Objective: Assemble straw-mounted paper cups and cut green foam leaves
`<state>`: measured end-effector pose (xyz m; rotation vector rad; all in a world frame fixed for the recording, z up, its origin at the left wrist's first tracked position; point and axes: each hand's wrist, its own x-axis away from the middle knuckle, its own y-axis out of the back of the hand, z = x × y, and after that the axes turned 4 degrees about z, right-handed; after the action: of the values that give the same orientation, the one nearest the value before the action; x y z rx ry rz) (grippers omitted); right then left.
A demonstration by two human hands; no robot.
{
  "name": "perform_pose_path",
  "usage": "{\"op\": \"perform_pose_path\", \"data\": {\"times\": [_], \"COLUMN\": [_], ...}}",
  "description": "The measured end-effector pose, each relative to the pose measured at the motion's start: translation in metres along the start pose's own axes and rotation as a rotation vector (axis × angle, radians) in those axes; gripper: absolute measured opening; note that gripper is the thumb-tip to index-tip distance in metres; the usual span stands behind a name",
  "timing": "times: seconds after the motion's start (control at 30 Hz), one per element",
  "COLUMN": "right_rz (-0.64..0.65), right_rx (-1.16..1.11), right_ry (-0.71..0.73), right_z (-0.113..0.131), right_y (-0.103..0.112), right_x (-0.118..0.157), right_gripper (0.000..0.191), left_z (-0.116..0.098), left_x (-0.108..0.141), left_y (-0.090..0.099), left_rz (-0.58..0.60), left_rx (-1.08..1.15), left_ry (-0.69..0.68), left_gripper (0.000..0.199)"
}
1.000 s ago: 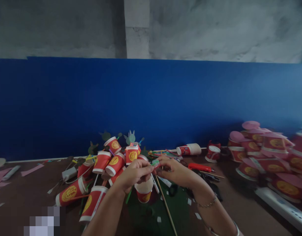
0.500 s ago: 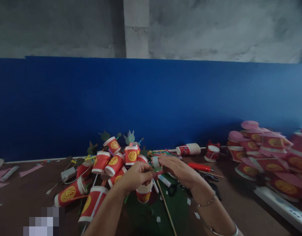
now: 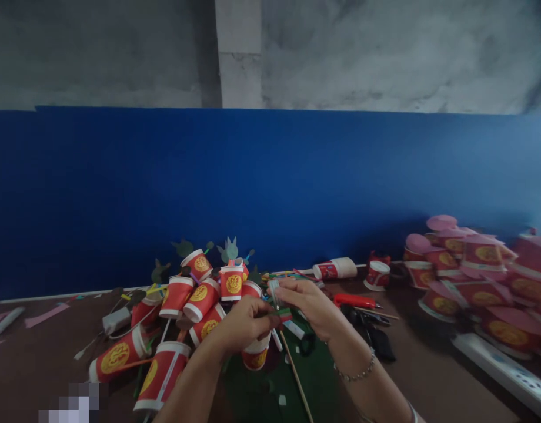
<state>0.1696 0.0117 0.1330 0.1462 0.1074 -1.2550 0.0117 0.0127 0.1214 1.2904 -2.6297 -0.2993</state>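
Work in hand is looking part-way, by judgement. The left hand (image 3: pixel 248 322) is pinching a small green-and-red piece (image 3: pixel 285 314); the right hand (image 3: pixel 308 301) is gripping a small pale roll-like item (image 3: pixel 273 286), possibly tape, close beside it. The hands are working near each other; whether the roll-like item is touching the piece, cannot tell. The piece is being held above the table (image 3: pixel 429 376), at the far part of a dark green sheet (image 3: pixel 253 399); nothing is showing it attached to a cup. A red cup (image 3: pixel 255 359) is sitting just below the left hand, partly hidden. Looking assembled: cups with pink tops (image 3: pixel 484 255), heaping up at right; animal-shaped cutouts (image 3: pixel 230 251) are rising beyond a pile of red cups (image 3: pixel 202 299) at left. Looking undone: the held piece. How many are remaining, cannot tell.
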Motion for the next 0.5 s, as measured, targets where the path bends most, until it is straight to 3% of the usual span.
{"op": "perform_pose_path", "data": {"times": [0.27,0.5], "right_rz": [-0.202,-0.09], "right_rx": [-0.159,-0.115], "right_ry": [-0.125,0.043], "right_z": [-0.0034,0.0036], "right_y": [-0.0035,-0.0054], "right_x": [-0.0037,0.0001], "right_gripper": [0.033,0.025], "left_z": [0.0013,0.0037], "left_x": [0.0034,-0.0036], "left_y": [-0.0056,-0.005], "left_rz": [0.077,-0.023], "left_rx": [-0.103,-0.079], "left_ry": [-0.043,0.052], "left_gripper": [0.03,0.036]}}
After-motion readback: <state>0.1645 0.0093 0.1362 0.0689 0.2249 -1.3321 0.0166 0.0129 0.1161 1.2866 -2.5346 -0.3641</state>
